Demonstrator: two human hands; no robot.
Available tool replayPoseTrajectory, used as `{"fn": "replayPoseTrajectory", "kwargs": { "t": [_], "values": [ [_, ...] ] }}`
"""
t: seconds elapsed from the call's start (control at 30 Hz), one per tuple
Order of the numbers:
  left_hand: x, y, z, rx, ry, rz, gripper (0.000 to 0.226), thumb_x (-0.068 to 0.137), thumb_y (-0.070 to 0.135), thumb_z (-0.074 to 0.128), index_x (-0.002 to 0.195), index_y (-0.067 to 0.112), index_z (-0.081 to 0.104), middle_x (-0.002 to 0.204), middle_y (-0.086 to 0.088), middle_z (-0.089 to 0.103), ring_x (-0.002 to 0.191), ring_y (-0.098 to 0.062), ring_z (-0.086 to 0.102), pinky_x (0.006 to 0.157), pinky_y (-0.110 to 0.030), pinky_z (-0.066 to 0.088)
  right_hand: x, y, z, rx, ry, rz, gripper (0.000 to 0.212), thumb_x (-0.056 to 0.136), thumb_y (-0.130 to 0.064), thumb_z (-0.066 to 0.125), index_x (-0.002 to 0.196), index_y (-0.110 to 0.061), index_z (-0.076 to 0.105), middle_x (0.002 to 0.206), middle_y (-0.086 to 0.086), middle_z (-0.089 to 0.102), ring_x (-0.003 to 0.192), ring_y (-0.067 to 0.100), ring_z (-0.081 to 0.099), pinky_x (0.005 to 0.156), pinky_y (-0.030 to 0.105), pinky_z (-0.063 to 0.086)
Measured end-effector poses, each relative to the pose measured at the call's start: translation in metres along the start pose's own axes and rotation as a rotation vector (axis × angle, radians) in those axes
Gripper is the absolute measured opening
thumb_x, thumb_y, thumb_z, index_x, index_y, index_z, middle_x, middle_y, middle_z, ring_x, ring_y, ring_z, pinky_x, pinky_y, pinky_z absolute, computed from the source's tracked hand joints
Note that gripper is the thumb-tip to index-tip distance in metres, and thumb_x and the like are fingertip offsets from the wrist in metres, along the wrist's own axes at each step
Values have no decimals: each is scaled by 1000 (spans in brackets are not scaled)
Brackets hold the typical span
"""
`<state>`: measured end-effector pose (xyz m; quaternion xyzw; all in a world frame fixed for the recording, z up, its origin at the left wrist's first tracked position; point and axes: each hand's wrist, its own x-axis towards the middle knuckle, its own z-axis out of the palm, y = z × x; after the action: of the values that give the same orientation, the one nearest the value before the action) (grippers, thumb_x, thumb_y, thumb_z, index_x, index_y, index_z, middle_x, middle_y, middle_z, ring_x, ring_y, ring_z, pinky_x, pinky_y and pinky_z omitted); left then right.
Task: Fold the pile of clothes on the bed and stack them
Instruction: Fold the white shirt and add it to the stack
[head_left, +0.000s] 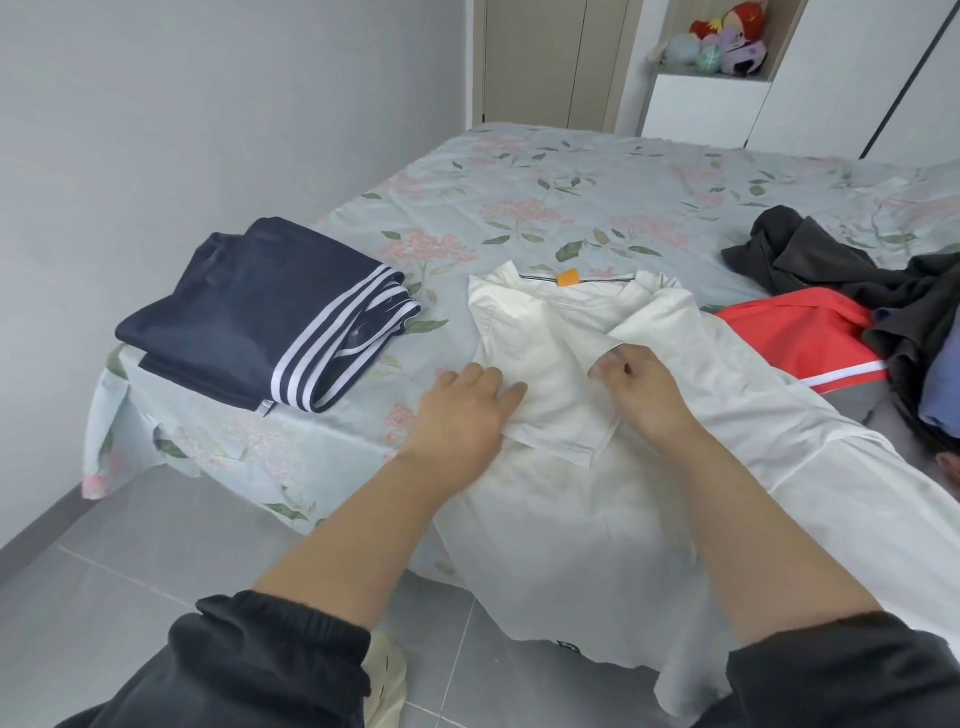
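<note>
Pile (862, 291) of unfolded clothes, R of white shirt (545, 338), cut off by frame edge; item count cannot tell, but dark grey, red w/ white stripe and a blue bit are visible. Shirt hem hangs over edge of bed (571, 197), partly hidden by forearms. Folded: 1 navy garment (249, 322), 3 white stripes, smooth sheen, L of shirt, apart. Shirt lies flat, thin, creased, collar on far side. 2 hands on shirt: left hand (457, 410) fingers straight, close together, pressing sleeve; right hand (644, 384) fingers curled, pinching a fold.
</note>
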<state>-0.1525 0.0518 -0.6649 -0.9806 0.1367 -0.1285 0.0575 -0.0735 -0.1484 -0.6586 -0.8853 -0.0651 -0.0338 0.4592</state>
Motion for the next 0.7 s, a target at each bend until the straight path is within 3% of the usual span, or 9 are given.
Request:
{"fn": "replayPoseTrajectory", "kwargs": {
  "t": [0.07,0.13,0.2,0.27,0.33,0.47,0.53,0.63,0.7],
  "values": [
    [-1,7,0,-48,56,87,52,85,13,57,137,15,49,112,-8,55,105,-29,51,86,-38,41,1,-9,-9,188,46,84,21,94,-17,50,76,-12,58,82,1,57,77,18,52,74,23,43],
    [-4,10,-3,-75,175,146,35,68,4,73,102,10,71,85,-7,63,80,-27,61,63,-32,49,2,-14,-16,474,67,183,15,93,-13,50,80,-9,57,82,8,54,75,20,52,71,30,48],
    [-4,10,-6,-218,242,80,15,62,1,76,75,7,70,68,-7,61,64,-27,61,49,-30,47,3,-15,-23,685,86,241,17,92,-7,48,78,-8,57,77,7,56,66,19,56,58,26,51],
    [-1,7,-13,-467,260,-90,2,76,4,65,78,4,67,74,-8,60,71,-30,59,57,-35,47,5,-15,-30,814,129,282,17,92,-5,50,78,-9,60,73,3,61,58,17,61,52,26,52],
    [4,0,-16,-606,265,-185,5,81,7,59,80,5,64,79,-7,59,76,-29,56,64,-36,45,7,-8,-33,885,172,338,12,90,-8,55,80,-8,61,69,3,64,57,17,65,53,27,54],
    [3,3,-5,-325,97,46,30,80,15,59,109,10,64,107,-6,59,103,-28,51,85,-39,40,14,17,-28,389,199,372,27,87,-30,61,67,-12,58,76,5,57,72,21,55,71,31,48],
    [0,17,2,-275,64,133,43,80,19,60,123,13,59,116,-5,57,110,-27,48,91,-38,37,14,21,-24,233,217,343,36,86,-36,60,59,-12,55,71,2,56,70,20,52,70,30,42],
    [1,36,2,-278,107,217,28,78,12,64,105,6,68,100,-10,64,95,-31,57,80,-41,45,14,19,-14,230,230,321,47,81,-34,67,48,-12,43,47,-1,45,52,18,44,53,23,42],
    [3,43,1,-312,141,242,14,77,6,65,89,3,71,87,-12,65,82,-32,60,69,-41,49,11,20,-7,60,215,264,50,78,-27,69,44,-12,36,46,4,36,47,20,37,50,28,37]
  ]
}}
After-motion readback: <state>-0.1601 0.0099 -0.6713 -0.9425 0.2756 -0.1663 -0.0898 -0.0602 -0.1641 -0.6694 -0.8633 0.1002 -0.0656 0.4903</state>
